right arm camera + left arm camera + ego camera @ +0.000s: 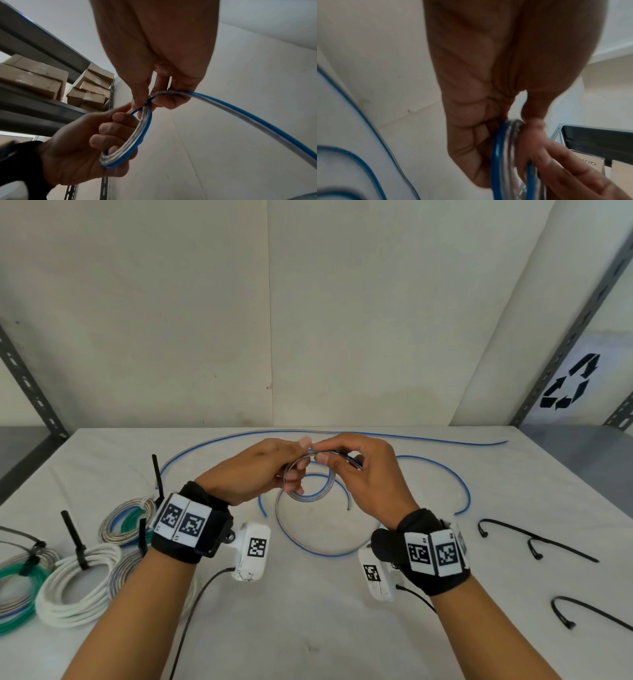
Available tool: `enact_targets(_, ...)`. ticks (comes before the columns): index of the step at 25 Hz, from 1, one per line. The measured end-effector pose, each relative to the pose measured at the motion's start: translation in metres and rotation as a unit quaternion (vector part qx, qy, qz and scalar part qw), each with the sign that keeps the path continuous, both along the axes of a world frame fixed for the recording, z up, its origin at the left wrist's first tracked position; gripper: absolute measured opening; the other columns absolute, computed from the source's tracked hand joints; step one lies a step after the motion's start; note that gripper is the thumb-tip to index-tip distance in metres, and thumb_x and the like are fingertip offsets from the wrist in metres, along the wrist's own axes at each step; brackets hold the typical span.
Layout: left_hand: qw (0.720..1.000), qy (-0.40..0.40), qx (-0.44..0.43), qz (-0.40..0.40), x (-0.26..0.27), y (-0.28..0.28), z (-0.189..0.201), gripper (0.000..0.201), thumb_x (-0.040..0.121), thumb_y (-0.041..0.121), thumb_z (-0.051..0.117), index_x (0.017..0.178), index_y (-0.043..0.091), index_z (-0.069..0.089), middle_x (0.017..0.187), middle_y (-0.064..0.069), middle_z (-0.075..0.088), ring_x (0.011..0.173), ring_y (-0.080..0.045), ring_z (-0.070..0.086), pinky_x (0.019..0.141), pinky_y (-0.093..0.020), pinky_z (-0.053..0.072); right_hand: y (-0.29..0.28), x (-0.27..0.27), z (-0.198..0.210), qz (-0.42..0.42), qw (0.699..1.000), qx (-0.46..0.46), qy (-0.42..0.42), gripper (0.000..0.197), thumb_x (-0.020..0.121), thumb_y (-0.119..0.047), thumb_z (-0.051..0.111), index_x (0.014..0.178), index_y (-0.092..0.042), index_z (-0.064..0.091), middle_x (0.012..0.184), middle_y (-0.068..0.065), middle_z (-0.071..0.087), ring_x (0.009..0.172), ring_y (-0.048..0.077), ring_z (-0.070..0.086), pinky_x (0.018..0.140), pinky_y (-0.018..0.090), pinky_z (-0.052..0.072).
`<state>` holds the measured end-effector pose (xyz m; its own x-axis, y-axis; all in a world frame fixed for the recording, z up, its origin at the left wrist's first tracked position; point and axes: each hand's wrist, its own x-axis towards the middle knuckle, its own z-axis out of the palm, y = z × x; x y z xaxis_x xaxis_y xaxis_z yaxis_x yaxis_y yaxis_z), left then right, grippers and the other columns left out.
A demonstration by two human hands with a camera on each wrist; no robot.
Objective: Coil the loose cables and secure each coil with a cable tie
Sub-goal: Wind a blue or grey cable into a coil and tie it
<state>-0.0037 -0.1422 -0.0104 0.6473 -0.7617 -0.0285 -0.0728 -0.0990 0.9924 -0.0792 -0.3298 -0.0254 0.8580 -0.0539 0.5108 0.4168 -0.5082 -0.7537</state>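
A long blue-and-clear cable (468, 491) snakes loosely over the white table (325, 628). Above the table's middle, my left hand (294, 470) grips a small coil (310, 498) wound from one end of it, fingers curled through the loops. My right hand (329, 457) pinches the cable at the top of that coil, thumb against fingers. The right wrist view shows the coil (137, 139) in the left hand (96, 135), while the right hand (145, 100) holds the strand that trails off right. In the left wrist view, the coil (496, 155) looks blurred.
Black cable ties (534, 539) (589, 611) lie at the table's right. Tied coils sit at the left: a white one (78, 587), a green one (17, 577), and a silver-green one (126, 518). A wall stands behind, with metal shelf uprights (565, 344) at both sides.
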Motion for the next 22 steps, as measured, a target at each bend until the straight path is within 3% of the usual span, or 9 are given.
enact_targets(2, 0.999, 0.044, -0.025, 0.017, -0.005, -0.006, 0.002, 0.043, 0.104, 0.044, 0.039, 0.072, 0.015, 0.042, 0.064, 0.001, 0.021, 0.054, -0.015, 0.024, 0.067, -0.028, 0.045, 0.004, -0.001, 0.001, 0.001, 1.000, 0.018, -0.008, 0.012, 0.093, -0.012, 0.071, 0.100, -0.018, 0.078, 0.091, -0.014, 0.073, 0.088, 0.002, 0.064, 0.073, 0.008, 0.040)
enact_targets(5, 0.995, 0.024, -0.070, 0.065, -0.008, -0.014, 0.003, 0.040, 0.108, 0.035, 0.037, 0.071, 0.018, 0.034, 0.065, 0.004, 0.019, 0.053, -0.011, 0.020, 0.060, -0.027, 0.037, 0.004, 0.000, 0.001, -0.026, 0.997, 0.063, -0.026, 0.012, 0.093, -0.014, 0.071, 0.103, -0.016, 0.078, 0.092, -0.010, 0.075, 0.084, 0.003, 0.066, 0.069, 0.011, 0.044)
enact_targets(7, 0.986, 0.040, -0.128, 0.102, -0.006, -0.013, 0.006, 0.038, 0.109, 0.031, 0.037, 0.073, 0.021, 0.031, 0.066, 0.004, 0.019, 0.054, -0.011, 0.017, 0.059, -0.027, 0.033, 0.002, 0.001, 0.001, -0.056, 0.991, 0.116, -0.028, 0.009, 0.093, -0.017, 0.071, 0.100, -0.017, 0.076, 0.087, -0.005, 0.075, 0.075, 0.009, 0.068, 0.063, 0.024, 0.053)
enact_targets(9, 0.972, 0.062, -0.180, 0.134, -0.003, -0.012, 0.008, 0.037, 0.109, 0.031, 0.037, 0.073, 0.021, 0.032, 0.065, 0.005, 0.018, 0.055, -0.012, 0.014, 0.058, -0.027, 0.033, 0.004, 0.001, 0.002, -0.061, 0.985, 0.159, -0.019, 0.004, 0.093, -0.017, 0.071, 0.096, -0.017, 0.074, 0.082, 0.001, 0.075, 0.070, 0.017, 0.071, 0.062, 0.033, 0.058)
enact_targets(13, 0.944, 0.116, -0.261, 0.165, -0.006, -0.019, 0.008, 0.040, 0.109, 0.031, 0.037, 0.072, 0.018, 0.036, 0.063, 0.005, 0.016, 0.051, -0.010, 0.016, 0.055, -0.024, 0.036, 0.017, 0.000, -0.001, -0.028, 0.970, 0.243, 0.005, 0.004, 0.096, -0.012, 0.066, 0.097, -0.008, 0.067, 0.086, 0.010, 0.076, 0.079, 0.024, 0.076, 0.059, 0.031, 0.058)
enact_targets(17, 0.920, 0.148, -0.324, 0.163, -0.012, -0.027, 0.007, 0.040, 0.110, 0.032, 0.034, 0.073, 0.016, 0.038, 0.060, 0.005, 0.022, 0.052, -0.010, 0.018, 0.054, -0.024, 0.040, 0.026, 0.000, -0.001, -0.013, 0.955, 0.295, 0.000, 0.014, 0.090, -0.007, 0.072, 0.103, -0.006, 0.067, 0.092, 0.015, 0.076, 0.084, 0.026, 0.075, 0.060, 0.031, 0.059)
enact_targets(19, 0.927, 0.144, -0.312, 0.150, -0.010, -0.026, 0.006, 0.041, 0.110, 0.031, 0.033, 0.073, 0.015, 0.041, 0.060, 0.004, 0.025, 0.053, -0.012, 0.022, 0.059, -0.027, 0.045, 0.023, -0.001, 0.002, -0.022, 0.952, 0.305, -0.012, 0.013, 0.090, -0.005, 0.072, 0.103, -0.005, 0.068, 0.092, 0.015, 0.077, 0.081, 0.022, 0.074, 0.059, 0.027, 0.057)
enact_targets(22, 0.975, 0.076, -0.172, 0.123, -0.006, -0.020, 0.004, 0.050, 0.110, 0.032, 0.031, 0.074, 0.007, 0.056, 0.057, -0.004, 0.040, 0.049, -0.017, 0.042, 0.073, -0.036, 0.056, 0.008, -0.001, 0.002, -0.014, 0.976, 0.216, -0.015, 0.012, 0.092, -0.008, 0.071, 0.103, -0.009, 0.073, 0.089, 0.005, 0.077, 0.079, 0.019, 0.073, 0.062, 0.024, 0.053)
